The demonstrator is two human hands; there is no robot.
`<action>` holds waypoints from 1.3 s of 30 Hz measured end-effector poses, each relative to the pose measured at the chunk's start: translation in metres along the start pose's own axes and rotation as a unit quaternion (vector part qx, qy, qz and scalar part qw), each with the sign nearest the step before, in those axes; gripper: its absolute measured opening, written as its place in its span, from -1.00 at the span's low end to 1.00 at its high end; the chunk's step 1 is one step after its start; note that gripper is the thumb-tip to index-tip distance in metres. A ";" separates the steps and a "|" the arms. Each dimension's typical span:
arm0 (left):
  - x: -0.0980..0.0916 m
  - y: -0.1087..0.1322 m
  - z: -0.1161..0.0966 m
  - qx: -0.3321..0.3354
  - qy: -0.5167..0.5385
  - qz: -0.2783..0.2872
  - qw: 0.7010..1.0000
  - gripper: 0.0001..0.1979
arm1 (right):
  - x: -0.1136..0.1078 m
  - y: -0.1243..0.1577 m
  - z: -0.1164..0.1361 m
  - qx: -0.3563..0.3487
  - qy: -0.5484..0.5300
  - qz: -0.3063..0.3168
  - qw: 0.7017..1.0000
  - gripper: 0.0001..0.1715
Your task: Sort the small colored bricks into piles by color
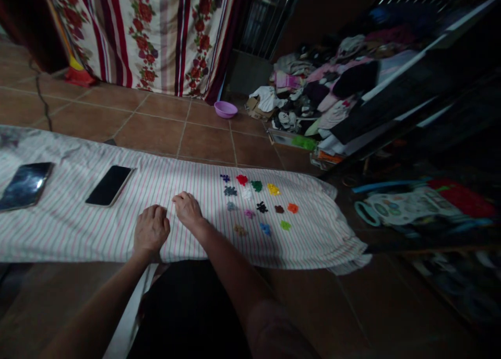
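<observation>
My left hand (152, 228) rests on the striped cloth with its fingers curled in, back of the hand up. Just to its right, my right hand (188, 209) also lies on the cloth, fingers bent and drawn together. Nothing shows in either hand, though the palms face down and are hidden. Right of my right hand, small piles of tiny coloured pieces are set out, among them a dark grey pile (230, 191), a white pile (247, 193), a pink pile (249, 213), a tan pile (240, 230) and a yellow pile (273, 189). The pieces are too small to name.
The striped cloth (188, 179) covers a long, narrow table. A phone (109, 186) and a dark tablet-like device (26, 186) lie at the left. Beyond, a purple basin (226, 109) stands on the tiled floor, near heaped clothes (313, 82) and a flowered curtain (168, 40).
</observation>
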State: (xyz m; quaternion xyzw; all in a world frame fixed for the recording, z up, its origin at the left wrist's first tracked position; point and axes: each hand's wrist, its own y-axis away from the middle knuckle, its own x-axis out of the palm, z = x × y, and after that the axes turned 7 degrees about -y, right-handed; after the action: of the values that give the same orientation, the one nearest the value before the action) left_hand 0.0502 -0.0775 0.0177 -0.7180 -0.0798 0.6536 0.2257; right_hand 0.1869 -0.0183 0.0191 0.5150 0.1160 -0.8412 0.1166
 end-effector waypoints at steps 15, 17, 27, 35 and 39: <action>-0.003 -0.002 0.000 0.006 0.000 -0.002 1.000 -0.79 | -0.034 0.043 -0.026 -0.003 0.052 0.007 0.999 -0.71; -0.003 -0.002 0.000 0.006 -0.007 0.001 1.000 -0.78 | -0.039 0.047 -0.033 0.010 0.055 -0.004 0.998 -0.72; 0.001 0.001 0.001 0.010 -0.018 -0.006 1.000 -0.77 | -0.069 0.059 -0.078 0.088 0.002 -0.103 0.991 -0.75; 0.002 0.000 0.001 0.009 -0.027 -0.002 1.000 -0.77 | -0.104 0.067 -0.171 0.162 -0.079 -0.279 0.943 -0.75; 0.004 0.000 0.002 0.011 -0.029 -0.012 0.999 -0.75 | -0.131 0.071 -0.211 0.213 -0.062 -0.299 0.928 -0.71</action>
State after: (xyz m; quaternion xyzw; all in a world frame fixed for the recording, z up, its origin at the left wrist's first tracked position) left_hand 0.0488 -0.0756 0.0134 -0.6954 -0.0878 0.6719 0.2394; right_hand 0.4443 -0.0086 0.0374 0.4160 0.0748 -0.8723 -0.2460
